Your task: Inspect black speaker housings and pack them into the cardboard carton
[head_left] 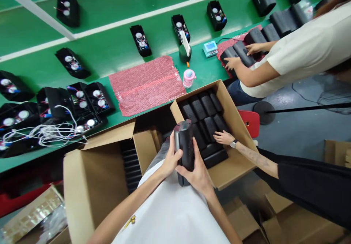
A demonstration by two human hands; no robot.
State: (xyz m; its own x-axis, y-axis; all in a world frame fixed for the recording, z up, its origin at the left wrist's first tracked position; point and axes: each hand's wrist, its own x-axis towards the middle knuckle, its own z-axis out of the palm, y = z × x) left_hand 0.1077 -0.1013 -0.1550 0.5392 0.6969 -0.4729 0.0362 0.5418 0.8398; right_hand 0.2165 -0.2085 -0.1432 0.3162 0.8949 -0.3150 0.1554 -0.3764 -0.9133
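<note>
Close to my body I hold a black speaker casing (187,147) upright. My left hand (170,160) is wrapped round its left side and my right hand (197,173) round its right side, both thumbs on the near face. The casing appears to be two long black parts side by side; I cannot tell if they are joined. Just beyond it stands an open cardboard box (240,136) packed with rows of black casings (207,105). Another person's hand (224,138) with a wristwatch reaches into that box.
The green bench (161,2) carries red bubble wrap (148,85), a pink cup (188,78), a blue-framed display device (210,49), and several open casings with wiring (140,41). White cables (52,132) lie left. A second open carton (95,178) stands left. A co-worker's hands (233,63) handle casings.
</note>
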